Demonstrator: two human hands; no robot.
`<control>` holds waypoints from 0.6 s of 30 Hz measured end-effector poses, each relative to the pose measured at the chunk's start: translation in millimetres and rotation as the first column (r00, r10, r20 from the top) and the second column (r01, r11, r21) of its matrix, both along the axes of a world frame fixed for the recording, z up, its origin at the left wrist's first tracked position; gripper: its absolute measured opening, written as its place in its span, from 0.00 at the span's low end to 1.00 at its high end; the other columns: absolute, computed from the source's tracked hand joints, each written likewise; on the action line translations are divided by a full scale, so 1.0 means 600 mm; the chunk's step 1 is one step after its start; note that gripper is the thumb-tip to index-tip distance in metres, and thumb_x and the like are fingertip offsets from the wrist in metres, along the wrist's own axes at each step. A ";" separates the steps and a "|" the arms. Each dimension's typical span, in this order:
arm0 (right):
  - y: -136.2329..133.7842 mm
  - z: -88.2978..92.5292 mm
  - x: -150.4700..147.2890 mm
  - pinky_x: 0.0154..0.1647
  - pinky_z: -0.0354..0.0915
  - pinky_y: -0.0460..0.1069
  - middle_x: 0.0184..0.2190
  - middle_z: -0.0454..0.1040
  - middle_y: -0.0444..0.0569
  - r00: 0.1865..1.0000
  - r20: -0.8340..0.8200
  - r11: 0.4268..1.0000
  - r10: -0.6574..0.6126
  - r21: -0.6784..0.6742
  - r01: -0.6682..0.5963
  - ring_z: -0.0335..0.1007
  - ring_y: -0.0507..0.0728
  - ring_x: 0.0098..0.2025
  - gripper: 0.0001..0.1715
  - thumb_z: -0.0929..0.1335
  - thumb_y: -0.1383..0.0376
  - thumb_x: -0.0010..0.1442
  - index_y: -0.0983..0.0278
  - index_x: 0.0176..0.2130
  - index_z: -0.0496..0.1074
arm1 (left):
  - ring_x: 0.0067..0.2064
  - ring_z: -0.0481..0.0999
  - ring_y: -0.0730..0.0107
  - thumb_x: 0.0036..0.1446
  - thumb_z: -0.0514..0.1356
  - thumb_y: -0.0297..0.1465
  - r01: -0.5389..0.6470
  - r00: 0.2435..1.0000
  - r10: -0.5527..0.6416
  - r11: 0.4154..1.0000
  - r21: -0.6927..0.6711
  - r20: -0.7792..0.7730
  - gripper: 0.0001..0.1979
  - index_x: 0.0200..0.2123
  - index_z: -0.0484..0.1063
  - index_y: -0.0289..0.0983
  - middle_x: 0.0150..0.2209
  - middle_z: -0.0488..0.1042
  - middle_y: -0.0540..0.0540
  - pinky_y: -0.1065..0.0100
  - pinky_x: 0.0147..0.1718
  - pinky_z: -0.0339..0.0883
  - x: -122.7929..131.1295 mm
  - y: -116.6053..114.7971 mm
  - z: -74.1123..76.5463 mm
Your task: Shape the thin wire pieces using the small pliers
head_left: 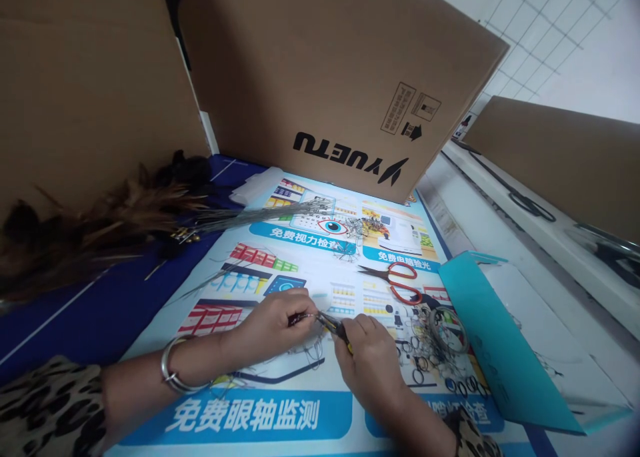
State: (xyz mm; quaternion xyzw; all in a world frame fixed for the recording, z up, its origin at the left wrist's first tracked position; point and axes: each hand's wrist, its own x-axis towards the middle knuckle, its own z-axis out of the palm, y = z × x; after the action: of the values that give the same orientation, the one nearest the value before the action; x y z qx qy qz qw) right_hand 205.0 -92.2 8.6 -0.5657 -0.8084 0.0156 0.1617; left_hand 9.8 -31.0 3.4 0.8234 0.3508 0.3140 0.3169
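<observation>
Leopard-print sleeve (45, 403), silver bangle (173, 371). Fingers of left hand (273, 327) pinch a small dark wired piece (299, 319) just above the glossy poster (300, 270) on the blue worktop (100, 310), steadying it. Fingers of right hand (373, 360) wrap slim pliers (334, 325), whose tips meet the piece, possibly bending wire. Metal rings (430, 360) heaped beside; red-handled scissors (400, 283) near; soft brown feathers (100, 223) on stiff stems, left.

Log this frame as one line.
left hand: pinches small dark piece | right hand: grips pliers at it | red scissors: lying on poster | feathers: far left
</observation>
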 end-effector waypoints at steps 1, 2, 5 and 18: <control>-0.001 -0.001 -0.001 0.33 0.55 0.48 0.30 0.68 0.50 1.000 0.010 1.000 -0.012 0.005 0.012 0.61 0.56 0.34 0.06 0.63 0.67 0.57 0.65 0.35 0.68 | 0.27 0.67 0.75 0.51 0.52 0.21 -0.017 1.000 0.017 1.000 0.007 -0.001 0.08 0.24 0.68 0.35 0.23 0.67 0.51 0.74 0.27 0.57 0.002 -0.002 0.000; -0.001 -0.001 -0.003 0.33 0.55 0.48 0.30 0.68 0.50 1.000 0.018 1.000 -0.023 0.010 0.023 0.61 0.56 0.34 0.06 0.63 0.67 0.57 0.65 0.35 0.68 | 0.27 0.67 0.75 0.51 0.52 0.22 -0.036 0.999 0.036 0.999 0.016 -0.002 0.08 0.24 0.68 0.35 0.23 0.67 0.51 0.74 0.27 0.57 0.003 -0.003 0.000; 0.000 -0.004 -0.007 0.32 0.54 0.48 0.29 0.68 0.49 0.998 0.031 0.998 -0.052 0.028 0.051 0.61 0.56 0.33 0.05 0.64 0.67 0.57 0.65 0.35 0.68 | 0.27 0.67 0.75 0.53 0.52 0.23 -0.087 0.996 0.087 0.995 0.050 -0.003 0.08 0.25 0.68 0.35 0.23 0.67 0.51 0.73 0.28 0.57 0.007 -0.007 -0.001; -0.001 -0.006 -0.017 0.31 0.54 0.49 0.28 0.67 0.49 0.987 0.134 0.992 -0.091 0.097 0.078 0.61 0.56 0.31 0.04 0.62 0.69 0.57 0.65 0.34 0.67 | 0.26 0.66 0.75 0.51 0.52 0.22 -0.165 0.986 0.165 0.982 0.095 0.010 0.08 0.22 0.67 0.35 0.22 0.66 0.52 0.72 0.30 0.58 0.011 -0.012 0.000</control>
State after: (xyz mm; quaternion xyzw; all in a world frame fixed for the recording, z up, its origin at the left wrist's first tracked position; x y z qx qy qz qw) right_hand 195.0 -92.7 4.9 -0.5911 -0.7929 -0.0675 0.1315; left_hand 16.5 -38.1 3.5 0.8054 0.4021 0.3564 0.2504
